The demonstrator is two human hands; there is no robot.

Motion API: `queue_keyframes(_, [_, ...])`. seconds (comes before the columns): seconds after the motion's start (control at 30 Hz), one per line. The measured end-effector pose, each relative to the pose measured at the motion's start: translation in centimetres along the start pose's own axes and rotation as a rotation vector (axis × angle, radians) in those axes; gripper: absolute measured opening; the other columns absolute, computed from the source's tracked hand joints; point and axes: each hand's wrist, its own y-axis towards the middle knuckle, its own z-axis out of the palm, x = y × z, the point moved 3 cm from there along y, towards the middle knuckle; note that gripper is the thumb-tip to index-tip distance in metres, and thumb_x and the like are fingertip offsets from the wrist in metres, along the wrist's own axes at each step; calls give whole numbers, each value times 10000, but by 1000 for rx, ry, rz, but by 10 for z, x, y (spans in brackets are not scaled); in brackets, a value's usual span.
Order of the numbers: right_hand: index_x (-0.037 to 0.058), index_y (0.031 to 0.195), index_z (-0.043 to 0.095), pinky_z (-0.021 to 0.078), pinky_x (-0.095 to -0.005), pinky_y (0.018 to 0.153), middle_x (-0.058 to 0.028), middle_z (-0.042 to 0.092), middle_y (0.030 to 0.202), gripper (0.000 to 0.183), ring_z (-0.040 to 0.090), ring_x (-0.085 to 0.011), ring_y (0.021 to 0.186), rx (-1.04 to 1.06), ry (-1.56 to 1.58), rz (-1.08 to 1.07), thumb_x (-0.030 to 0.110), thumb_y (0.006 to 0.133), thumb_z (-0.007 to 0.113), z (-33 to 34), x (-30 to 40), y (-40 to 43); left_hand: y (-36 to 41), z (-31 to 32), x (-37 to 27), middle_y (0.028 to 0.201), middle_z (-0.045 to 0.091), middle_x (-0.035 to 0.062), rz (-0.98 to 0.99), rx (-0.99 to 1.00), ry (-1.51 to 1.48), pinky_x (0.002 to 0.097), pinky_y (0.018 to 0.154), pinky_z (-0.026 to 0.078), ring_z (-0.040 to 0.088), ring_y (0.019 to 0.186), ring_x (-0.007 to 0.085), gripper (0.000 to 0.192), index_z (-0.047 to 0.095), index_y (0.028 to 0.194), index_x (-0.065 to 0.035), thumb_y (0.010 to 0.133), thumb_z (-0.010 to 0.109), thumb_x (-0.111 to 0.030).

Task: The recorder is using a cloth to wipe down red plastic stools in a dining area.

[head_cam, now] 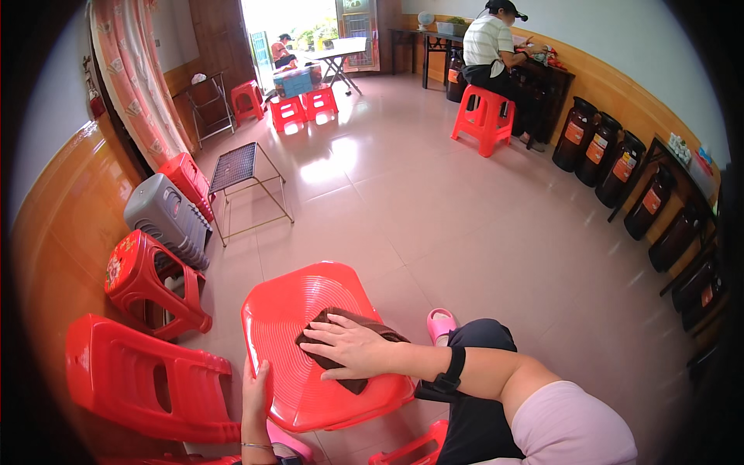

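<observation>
A red plastic stool (290, 349) stands before me with its ridged square seat facing up. My right hand (351, 347) lies flat on a dark brown cloth (356, 385), its fingers spread, pressing the cloth onto the middle of the seat. At the seat's near left edge, my left hand (256, 386) grips the rim, thumb on top and the other fingers hidden below it. The cloth trails from under my right palm towards the right edge of the seat.
Stacked red stools (145, 378), a flowered red stool (168, 285) and stacked grey stools (168, 215) line the left wall. A wire-legged stool (235, 168) stands ahead. Dark jars (622, 168) line the right wall. Another person (488, 46) sits at a dark table.
</observation>
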Motion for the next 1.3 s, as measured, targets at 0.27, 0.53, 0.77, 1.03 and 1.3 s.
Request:
queue_keyframes(0.27, [49,1285,471,234,-472,1097,-170,440,1336,539,342,-295,1317,-87,-8,-22,365,861,575,7,1,1,1,0,2,1194,539,90,18,8,3,288,900,447,543,1037,150,440,376,1329,-2,937,524,-135])
queue_keyframes(0.53, [33,1158,555,386,-416,995,-147,515,1180,377,486,-295,1145,-176,257,-89,200,825,611,-1,2,-3,2,-2,1,1210,532,91,26,10,24,290,909,441,537,1055,151,450,375,1334,-9,936,531,-147])
queue_keyframes(0.77, [63,1290,468,238,-495,1089,-200,391,1368,596,328,-340,1313,-163,-122,86,427,836,597,-6,-12,-6,3,-5,6,1210,534,90,12,-16,-14,287,912,439,537,1055,148,455,374,1338,-12,934,535,-146])
queue_keyframes(1.03, [11,1305,436,215,-483,1103,-208,367,1385,618,299,-338,1333,-69,21,50,431,866,543,2,-7,-6,2,-1,3,1210,534,88,11,-10,15,281,917,435,536,1056,146,463,369,1343,-9,933,536,-145])
queue_keyframes(1.3, [109,1360,417,134,-565,1097,-219,315,1428,670,231,-353,1366,-64,-187,179,590,894,395,-3,-12,-7,3,-4,6,1234,531,97,43,17,16,306,959,408,526,1097,167,450,391,1326,2,936,526,-176])
